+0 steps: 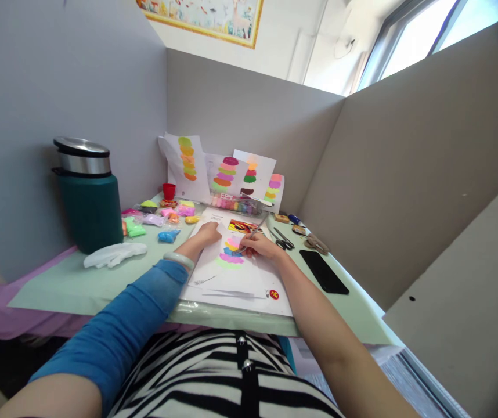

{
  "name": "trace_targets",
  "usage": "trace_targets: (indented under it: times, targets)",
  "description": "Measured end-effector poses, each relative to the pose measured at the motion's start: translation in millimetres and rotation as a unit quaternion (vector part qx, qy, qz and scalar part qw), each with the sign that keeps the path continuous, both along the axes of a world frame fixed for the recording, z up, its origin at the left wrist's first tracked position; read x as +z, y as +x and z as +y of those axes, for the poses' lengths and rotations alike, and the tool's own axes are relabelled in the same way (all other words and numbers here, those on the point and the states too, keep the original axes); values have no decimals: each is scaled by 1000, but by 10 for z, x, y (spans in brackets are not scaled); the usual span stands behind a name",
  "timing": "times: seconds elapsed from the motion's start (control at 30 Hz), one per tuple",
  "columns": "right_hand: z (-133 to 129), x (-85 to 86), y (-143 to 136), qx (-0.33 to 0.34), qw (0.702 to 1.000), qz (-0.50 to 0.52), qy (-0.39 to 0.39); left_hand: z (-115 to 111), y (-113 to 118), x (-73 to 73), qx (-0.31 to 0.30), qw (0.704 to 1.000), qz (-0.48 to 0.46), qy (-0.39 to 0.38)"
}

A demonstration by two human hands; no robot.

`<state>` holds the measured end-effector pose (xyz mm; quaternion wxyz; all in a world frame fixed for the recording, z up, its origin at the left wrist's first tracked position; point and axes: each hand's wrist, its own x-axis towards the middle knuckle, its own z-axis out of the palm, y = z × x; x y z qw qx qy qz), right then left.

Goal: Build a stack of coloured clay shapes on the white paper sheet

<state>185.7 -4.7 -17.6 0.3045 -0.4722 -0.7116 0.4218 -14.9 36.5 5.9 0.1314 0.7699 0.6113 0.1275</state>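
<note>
My left hand (pixel 208 233) is closed at the upper left edge of a white sheet of paper (pixel 231 281), gripping it. Stacked patches of pink, orange, blue, purple and pale green colour the sheet. My right hand (pixel 260 245) pinches a slim grey brush-like stick (pixel 259 225), its lower end by the blue patch (pixel 230 252). Under the sheet lies a larger white printed page (pixel 277 305) with a red and yellow picture (pixel 244 226) and a round red emblem (pixel 274 295). The tip of the stick is too small to make out.
A green flask (pixel 90 209) and a white glove (pixel 115 254) stand left. Beyond are bagged coloured clay (pixel 168 235) and a red cup (pixel 169 191). Painted sheets (pixel 186 165) lean behind a clear colour case (pixel 235 203). Scissors (pixel 282 241) and a black phone (pixel 324 271) lie right.
</note>
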Motion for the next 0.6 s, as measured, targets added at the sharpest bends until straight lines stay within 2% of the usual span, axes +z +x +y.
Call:
trace_targets:
  times: [0.6]
  targets:
    - [38,-36,9,-1,1000,-1,4,-10,5,-1,2,1000,-2,9]
